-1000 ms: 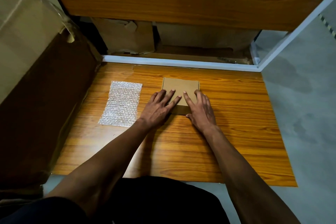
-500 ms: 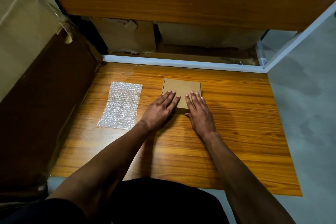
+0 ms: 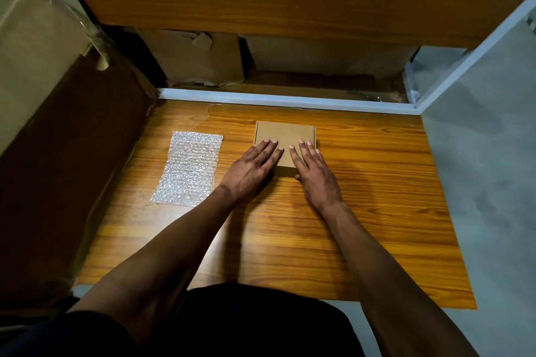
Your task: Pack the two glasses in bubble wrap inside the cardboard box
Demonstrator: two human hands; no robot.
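A person's left hand (image 3: 251,169) and right hand (image 3: 314,171) press straight, relaxed fingers on the closed cardboard box (image 3: 285,141) mid-surface, bubble wrap (image 3: 188,167) beside it unused, risking crushed, unprotected glasses inside.

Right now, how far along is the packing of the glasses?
Done: can't tell; the cardboard box is closed and no glasses show. In hand: left hand and right hand rest flat on its lid. Left: one bubble wrap sheet lies unused beside it.
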